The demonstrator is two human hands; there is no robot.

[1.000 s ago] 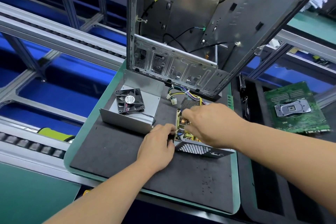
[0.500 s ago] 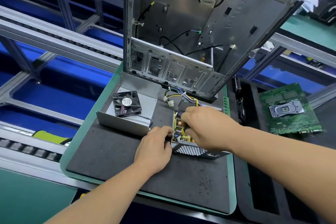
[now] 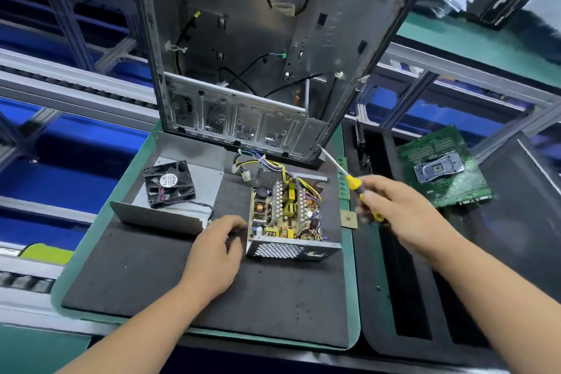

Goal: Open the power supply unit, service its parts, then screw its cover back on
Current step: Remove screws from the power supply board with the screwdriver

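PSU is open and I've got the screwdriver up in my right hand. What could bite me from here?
1. The screwdriver in the right hand hangs beside the bare circuit board; a slip could gouge parts.
2. The fan lies loose in the cover, its wire trailing; lifting the cover may tug it.
3. The left hand is beside the perforated metal wall, whose edge may be sharp.

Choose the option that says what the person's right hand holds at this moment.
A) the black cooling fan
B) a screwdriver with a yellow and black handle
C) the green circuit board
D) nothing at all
B: the right hand has its fingers curled round the screwdriver, whose metal shaft points up toward the computer case, while the cooling fan lies on the removed cover to the left.
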